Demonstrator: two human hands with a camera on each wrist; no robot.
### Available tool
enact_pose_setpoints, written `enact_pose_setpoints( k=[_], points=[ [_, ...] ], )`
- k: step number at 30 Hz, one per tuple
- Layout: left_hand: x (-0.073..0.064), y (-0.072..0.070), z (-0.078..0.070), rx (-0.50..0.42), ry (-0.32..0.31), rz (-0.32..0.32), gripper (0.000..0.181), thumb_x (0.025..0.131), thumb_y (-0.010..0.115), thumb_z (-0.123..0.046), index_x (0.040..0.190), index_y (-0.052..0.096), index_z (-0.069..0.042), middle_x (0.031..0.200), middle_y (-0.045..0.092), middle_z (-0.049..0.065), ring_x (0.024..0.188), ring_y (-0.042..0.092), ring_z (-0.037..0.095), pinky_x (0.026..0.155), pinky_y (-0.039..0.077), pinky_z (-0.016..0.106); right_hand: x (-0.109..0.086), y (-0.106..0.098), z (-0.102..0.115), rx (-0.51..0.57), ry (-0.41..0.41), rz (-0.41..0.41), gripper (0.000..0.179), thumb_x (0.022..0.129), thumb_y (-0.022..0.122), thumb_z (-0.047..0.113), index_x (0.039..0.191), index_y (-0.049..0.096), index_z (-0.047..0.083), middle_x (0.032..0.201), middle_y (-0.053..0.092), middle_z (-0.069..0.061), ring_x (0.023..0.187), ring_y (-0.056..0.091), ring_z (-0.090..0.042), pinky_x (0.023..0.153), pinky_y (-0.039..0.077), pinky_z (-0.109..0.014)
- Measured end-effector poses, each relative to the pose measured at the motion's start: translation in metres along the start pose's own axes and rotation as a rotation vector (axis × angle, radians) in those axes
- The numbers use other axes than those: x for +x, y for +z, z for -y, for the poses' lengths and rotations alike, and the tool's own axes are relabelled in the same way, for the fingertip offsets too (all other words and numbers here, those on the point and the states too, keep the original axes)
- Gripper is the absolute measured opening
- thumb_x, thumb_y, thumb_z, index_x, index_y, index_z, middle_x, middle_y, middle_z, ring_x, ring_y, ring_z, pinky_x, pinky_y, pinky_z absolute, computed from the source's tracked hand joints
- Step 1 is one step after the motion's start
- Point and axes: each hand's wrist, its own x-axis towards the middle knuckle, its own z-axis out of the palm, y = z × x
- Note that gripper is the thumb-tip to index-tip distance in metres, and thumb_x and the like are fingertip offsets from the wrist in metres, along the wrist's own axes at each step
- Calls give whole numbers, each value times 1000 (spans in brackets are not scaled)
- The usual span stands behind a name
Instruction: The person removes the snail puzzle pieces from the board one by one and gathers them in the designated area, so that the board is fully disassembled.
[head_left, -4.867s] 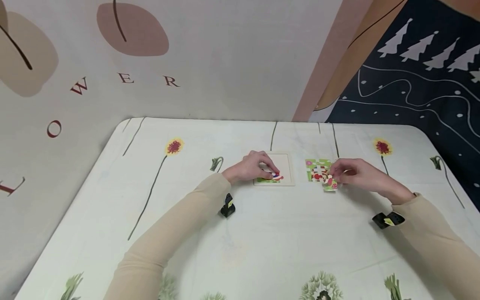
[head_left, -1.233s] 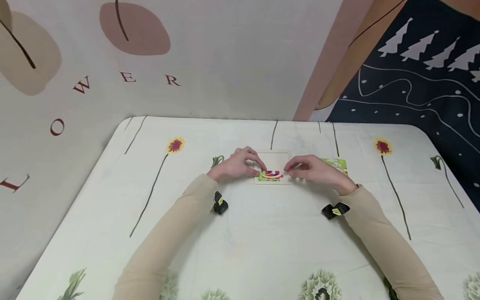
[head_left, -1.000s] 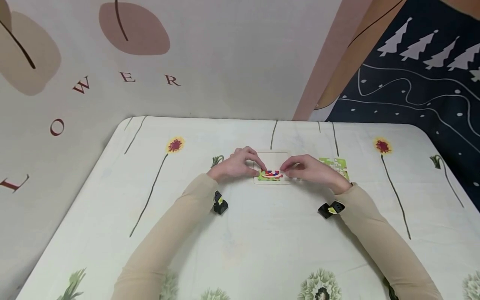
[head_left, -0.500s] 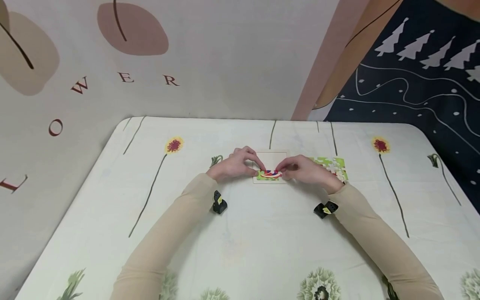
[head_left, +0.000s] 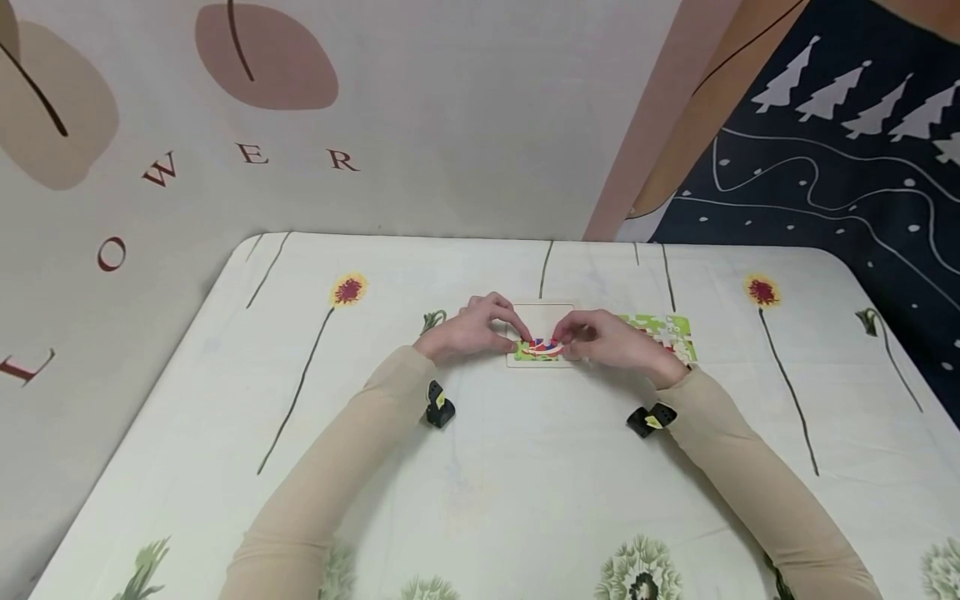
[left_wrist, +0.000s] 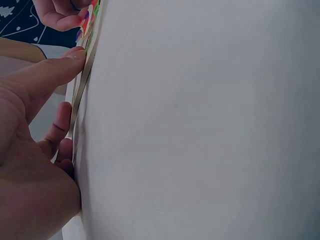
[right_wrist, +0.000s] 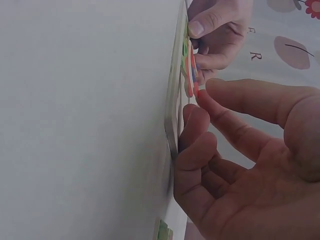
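Small joined puzzle pieces (head_left: 540,353), green with red, white and blue, lie in the near-left part of a shallow pale puzzle board (head_left: 546,313). My left hand (head_left: 467,330) holds their left end between thumb and index finger. At the right end, my right hand (head_left: 611,340) pinches a puzzle piece with thumb and index finger. In the right wrist view, a red-tipped puzzle piece (right_wrist: 192,82) sits slightly raised at the right index fingertip, with the left thumb (right_wrist: 197,26) at its other end. The fingers partly hide the pieces.
Beside the board, partly behind my right hand, lies a group of loosely joined green and red puzzle pieces (head_left: 675,330). A white flower-printed cloth (head_left: 480,483) covers the table. A printed backdrop (head_left: 480,125) stands behind the far edge.
My right hand has come left from the loose pieces to the board and moved in along the joined pieces. My left hand shifted slightly left, then stayed. The pieces' right end now looks slightly raised.
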Motion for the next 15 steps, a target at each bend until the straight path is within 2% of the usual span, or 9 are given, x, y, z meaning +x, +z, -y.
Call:
enact_pose_setpoints(
  k=[11, 15],
  points=[
    [-1, 1, 1, -6, 7, 5, 24, 86, 73, -15, 110, 77, -20, 140, 46, 6, 134, 28, 31, 114, 21, 56, 2, 2, 2, 58, 14, -7, 19, 89, 68, 6, 107, 64, 3, 100, 65, -13, 82, 55, -19, 71, 44, -30],
    [-1, 1, 2, -9, 4, 4, 24, 87, 73, -15, 110, 77, -21, 140, 45, 6, 134, 28, 31, 114, 20, 56, 4, 3, 4, 64, 14, -12, 13, 90, 65, 4, 103, 64, 4, 97, 64, -13, 77, 55, -18, 67, 43, -28]
  ],
)
